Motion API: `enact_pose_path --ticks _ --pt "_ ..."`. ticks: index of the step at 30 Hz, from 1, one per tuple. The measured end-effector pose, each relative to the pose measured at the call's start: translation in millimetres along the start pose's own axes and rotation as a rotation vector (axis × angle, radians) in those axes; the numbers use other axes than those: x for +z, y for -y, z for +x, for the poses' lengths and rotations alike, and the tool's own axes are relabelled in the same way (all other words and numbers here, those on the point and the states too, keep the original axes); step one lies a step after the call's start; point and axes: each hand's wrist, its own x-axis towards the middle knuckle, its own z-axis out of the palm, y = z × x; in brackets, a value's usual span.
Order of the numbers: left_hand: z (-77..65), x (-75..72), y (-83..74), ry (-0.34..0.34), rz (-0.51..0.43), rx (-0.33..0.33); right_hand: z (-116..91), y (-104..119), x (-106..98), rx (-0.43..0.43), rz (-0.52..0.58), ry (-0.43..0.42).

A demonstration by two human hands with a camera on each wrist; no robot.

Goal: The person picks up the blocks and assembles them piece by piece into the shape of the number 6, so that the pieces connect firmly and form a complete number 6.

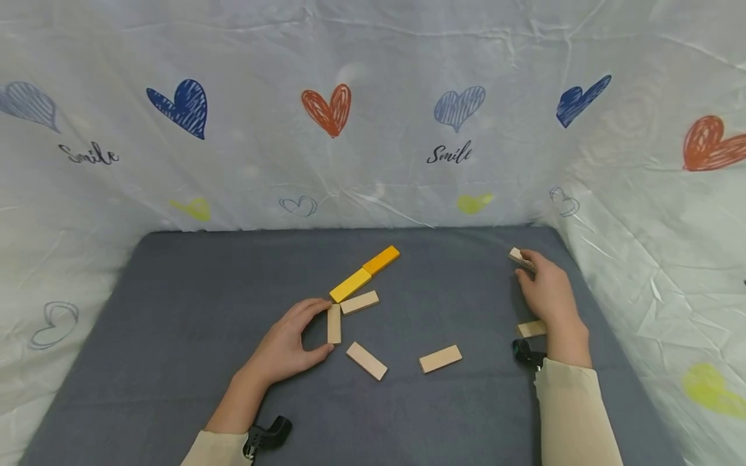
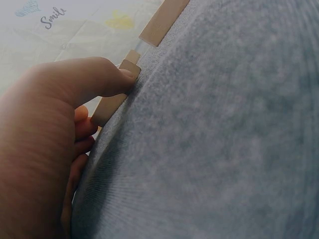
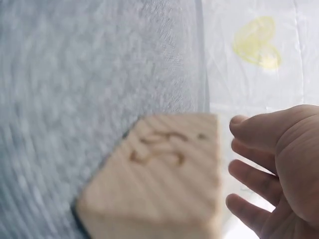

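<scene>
My left hand [image 1: 285, 343] holds a plain wooden block [image 1: 334, 325] by its two ends, thumb at the near end and fingertips at the far end. The block touches or nearly touches a yellow block [image 1: 350, 285] and a second plain block [image 1: 359, 302]. An orange block [image 1: 381, 259] continues the yellow one's line. At the far right, my right hand [image 1: 548, 288] reaches over another plain block [image 1: 515, 254], partly hidden by the fingers. In the right wrist view its thumb and fingers [image 3: 254, 179] are apart, with nothing visible between them.
Another plain block [image 1: 531, 329] lies under the right wrist; close up, its face shows dark markings. Two more plain blocks, one left [image 1: 366, 360] and one right [image 1: 440, 359], lie nearer the front. A grey cloth [image 1: 454, 291] covers the table, and a heart-printed white curtain [image 1: 384, 168] hangs around it.
</scene>
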Motion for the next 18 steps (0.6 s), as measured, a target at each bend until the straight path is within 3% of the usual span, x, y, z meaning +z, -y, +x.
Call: enact_pose_path --ticks 18 --pt "-0.4 -0.1 -1.4 0.003 0.001 -0.010 5 -22 0 0.065 0.015 0.003"
